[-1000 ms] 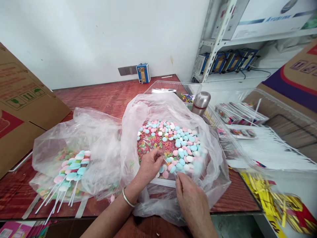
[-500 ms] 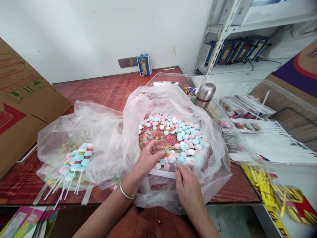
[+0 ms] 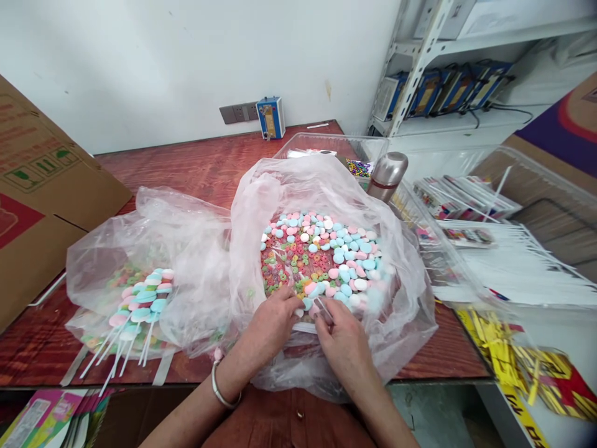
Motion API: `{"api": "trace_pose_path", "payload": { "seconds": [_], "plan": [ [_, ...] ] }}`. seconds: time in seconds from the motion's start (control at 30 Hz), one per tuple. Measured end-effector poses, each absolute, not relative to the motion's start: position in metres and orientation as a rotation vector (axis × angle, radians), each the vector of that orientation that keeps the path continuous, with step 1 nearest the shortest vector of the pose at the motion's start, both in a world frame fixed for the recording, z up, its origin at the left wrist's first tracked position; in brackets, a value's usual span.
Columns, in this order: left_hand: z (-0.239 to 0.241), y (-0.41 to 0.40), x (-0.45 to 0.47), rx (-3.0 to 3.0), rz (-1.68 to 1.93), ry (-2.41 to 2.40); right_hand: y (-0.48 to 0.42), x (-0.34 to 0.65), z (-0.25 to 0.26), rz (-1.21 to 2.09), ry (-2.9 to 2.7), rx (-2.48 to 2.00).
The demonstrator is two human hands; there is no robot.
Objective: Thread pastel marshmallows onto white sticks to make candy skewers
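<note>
Inside the plastic bag [image 3: 254,211] on the worktop [image 3: 186,163], pastel candies [image 3: 349,255] lie beyond and right of small rings [image 3: 298,258]. Nearer, the right hand [image 3: 344,339] pinches a thin pale stick [image 3: 323,308]; whether the curled left hand [image 3: 272,322] grips anything, I cannot tell.

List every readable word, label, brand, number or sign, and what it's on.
No word, brand or number is legible.
Left brown carton: signs only, a glass, upward arrows, an umbrella; print above them too faint.
Yellow strip, lower right: dark characters, too blurred.
Pink-and-green packet, lower left: label print too small.
Printed packs in the clear bin, right: too small.
</note>
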State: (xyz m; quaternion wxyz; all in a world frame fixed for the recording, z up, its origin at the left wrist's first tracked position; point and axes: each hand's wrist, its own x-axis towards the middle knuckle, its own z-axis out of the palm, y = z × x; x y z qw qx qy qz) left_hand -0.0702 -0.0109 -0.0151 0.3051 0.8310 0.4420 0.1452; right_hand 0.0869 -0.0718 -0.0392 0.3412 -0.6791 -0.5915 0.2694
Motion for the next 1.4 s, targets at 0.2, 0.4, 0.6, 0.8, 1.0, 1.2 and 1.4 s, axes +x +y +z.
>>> {"api": "trace_pose_path", "payload": {
  "seconds": [0.2,0.4,0.6,0.8,1.0,1.2,1.4],
  "plan": [
    [-0.020,-0.006,-0.076,1.894,0.589,1.212,-0.052,0.073,-0.039,0.635,-1.695,-1.919],
    [-0.021,0.005,-0.074,0.979,0.748,1.083,-0.048,0.086,-0.042,1.041,-1.299,-1.482],
    [-0.022,0.003,-0.063,0.731,0.763,0.937,-0.050,0.086,-0.039,1.138,-1.210,-1.377],
    [-0.019,0.002,-0.063,0.778,0.746,0.897,-0.051,0.085,-0.043,1.067,-1.209,-1.471],
    [-0.016,0.002,-0.062,0.983,0.705,0.905,-0.050,0.084,-0.039,1.035,-1.190,-1.499],
    [-0.015,0.011,-0.063,1.108,0.786,1.207,-0.075,0.091,-0.022,0.935,-1.441,-1.604],
    [-0.015,0.014,-0.061,1.177,0.834,1.275,-0.096,0.090,-0.015,1.127,-1.496,-1.553]
  ]
}}
